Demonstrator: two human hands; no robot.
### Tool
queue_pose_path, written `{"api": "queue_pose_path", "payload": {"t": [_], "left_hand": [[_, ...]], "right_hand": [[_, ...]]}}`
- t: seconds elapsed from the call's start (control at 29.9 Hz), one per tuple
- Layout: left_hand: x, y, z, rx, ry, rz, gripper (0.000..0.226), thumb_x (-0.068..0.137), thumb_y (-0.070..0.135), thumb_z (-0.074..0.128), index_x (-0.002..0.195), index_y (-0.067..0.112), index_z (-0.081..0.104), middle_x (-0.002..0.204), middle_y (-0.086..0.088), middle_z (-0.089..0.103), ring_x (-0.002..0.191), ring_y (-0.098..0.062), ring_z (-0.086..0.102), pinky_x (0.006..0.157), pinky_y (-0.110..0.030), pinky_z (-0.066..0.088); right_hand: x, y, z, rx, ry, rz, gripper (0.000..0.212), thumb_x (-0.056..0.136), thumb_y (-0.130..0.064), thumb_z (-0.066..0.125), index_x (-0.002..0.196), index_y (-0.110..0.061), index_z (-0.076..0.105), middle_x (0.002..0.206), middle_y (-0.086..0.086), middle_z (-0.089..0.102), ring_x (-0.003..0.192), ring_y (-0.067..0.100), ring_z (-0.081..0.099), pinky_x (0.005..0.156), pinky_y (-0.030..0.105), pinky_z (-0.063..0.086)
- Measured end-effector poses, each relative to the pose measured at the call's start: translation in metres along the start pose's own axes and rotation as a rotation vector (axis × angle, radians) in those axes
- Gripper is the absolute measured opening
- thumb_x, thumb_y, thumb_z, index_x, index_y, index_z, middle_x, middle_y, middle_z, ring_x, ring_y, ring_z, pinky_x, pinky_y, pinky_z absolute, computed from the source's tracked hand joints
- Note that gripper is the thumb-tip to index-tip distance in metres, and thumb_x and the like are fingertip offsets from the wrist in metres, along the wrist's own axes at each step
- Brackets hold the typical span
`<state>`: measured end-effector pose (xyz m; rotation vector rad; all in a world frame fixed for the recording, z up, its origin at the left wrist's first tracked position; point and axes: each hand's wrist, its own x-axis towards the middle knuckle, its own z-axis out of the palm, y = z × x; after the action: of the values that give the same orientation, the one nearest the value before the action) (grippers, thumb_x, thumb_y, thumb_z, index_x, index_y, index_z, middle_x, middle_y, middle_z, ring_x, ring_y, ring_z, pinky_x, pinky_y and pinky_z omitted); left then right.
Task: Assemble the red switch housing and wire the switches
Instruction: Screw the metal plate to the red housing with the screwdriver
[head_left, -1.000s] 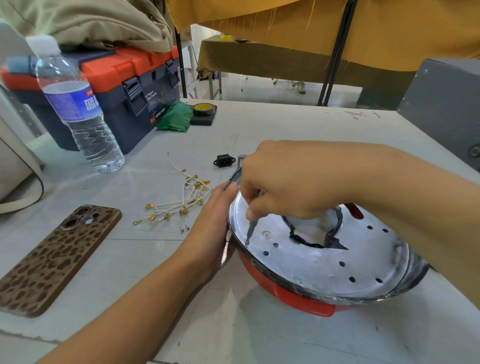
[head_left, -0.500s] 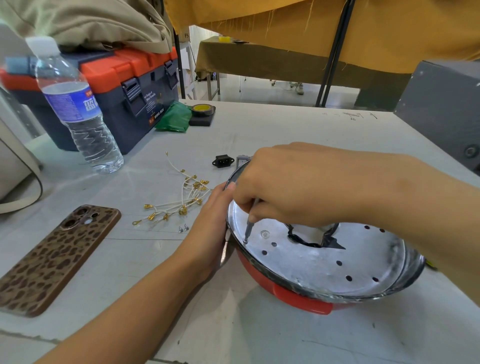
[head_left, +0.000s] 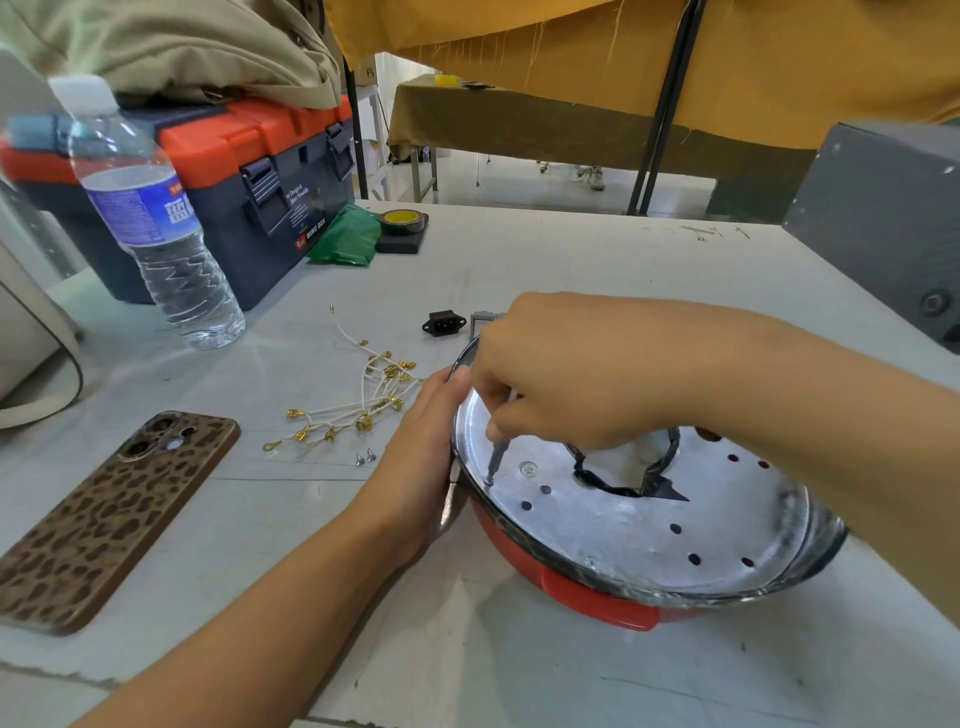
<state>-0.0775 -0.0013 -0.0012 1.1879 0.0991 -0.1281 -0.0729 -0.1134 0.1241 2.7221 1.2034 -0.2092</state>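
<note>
red housing (head_left: 597, 603) with silver perforated plate (head_left: 649, 535) | leopard-print brown phone case (head_left: 104, 519) | navy toolbox (head_left: 249, 208) (orange lid) | white wires (head_left: 358, 400), gold terminals | green bag (head_left: 345, 239)

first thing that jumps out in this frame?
The red housing with its perforated silver plate dominates the right foreground, tilted on the table. Over it the right hand pinches a small screwdriver with its tip down at the plate's left edge, while the left hand rests against the housing's left rim. To the left lie a bundle of white wires with gold terminals and a leopard-print phone.
</note>
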Motion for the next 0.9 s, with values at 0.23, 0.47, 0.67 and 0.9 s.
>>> {"api": "queue_pose_path", "payload": {"t": [0.23, 0.47, 0.67, 0.9], "left_hand": [[0.000, 0.000, 0.002, -0.017, 0.012, 0.010, 0.045, 0.096, 0.036, 0.041, 0.131, 0.009, 0.049, 0.125, -0.018, 0.061, 0.114, -0.028, 0.061, 0.103, -0.049, 0.043], [0.002, -0.002, -0.002, 0.026, -0.006, 0.007, 0.044, 0.098, 0.034, 0.039, 0.130, 0.004, 0.049, 0.123, -0.021, 0.061, 0.112, -0.030, 0.061, 0.097, -0.045, 0.046], [0.001, -0.002, -0.003, 0.041, -0.046, 0.053, 0.068, 0.064, 0.048, 0.059, 0.124, 0.016, 0.055, 0.114, -0.005, 0.069, 0.099, -0.013, 0.068, 0.072, -0.025, 0.059], [0.001, -0.001, -0.001, 0.012, -0.018, 0.001, 0.049, 0.088, 0.038, 0.053, 0.128, 0.009, 0.053, 0.121, -0.017, 0.063, 0.111, -0.026, 0.063, 0.096, -0.045, 0.051]], "right_hand": [[-0.006, 0.000, 0.002, -0.134, 0.067, -0.088, 0.040, 0.090, -0.029, 0.059, 0.059, -0.024, 0.035, 0.065, -0.009, 0.036, 0.061, 0.015, 0.043, 0.050, 0.027, 0.035], [-0.005, 0.001, -0.001, -0.062, 0.064, -0.053, 0.044, 0.089, -0.027, 0.060, 0.053, -0.021, 0.036, 0.054, -0.006, 0.036, 0.050, 0.010, 0.037, 0.049, 0.029, 0.034], [0.006, -0.004, -0.003, 0.004, 0.004, 0.025, 0.038, 0.088, -0.021, 0.062, 0.056, -0.018, 0.043, 0.056, -0.002, 0.043, 0.053, 0.012, 0.041, 0.049, 0.027, 0.035], [0.002, -0.005, 0.003, 0.033, 0.055, 0.054, 0.025, 0.089, -0.019, 0.058, 0.065, -0.017, 0.048, 0.067, -0.001, 0.047, 0.060, 0.014, 0.047, 0.051, 0.028, 0.038]]}}
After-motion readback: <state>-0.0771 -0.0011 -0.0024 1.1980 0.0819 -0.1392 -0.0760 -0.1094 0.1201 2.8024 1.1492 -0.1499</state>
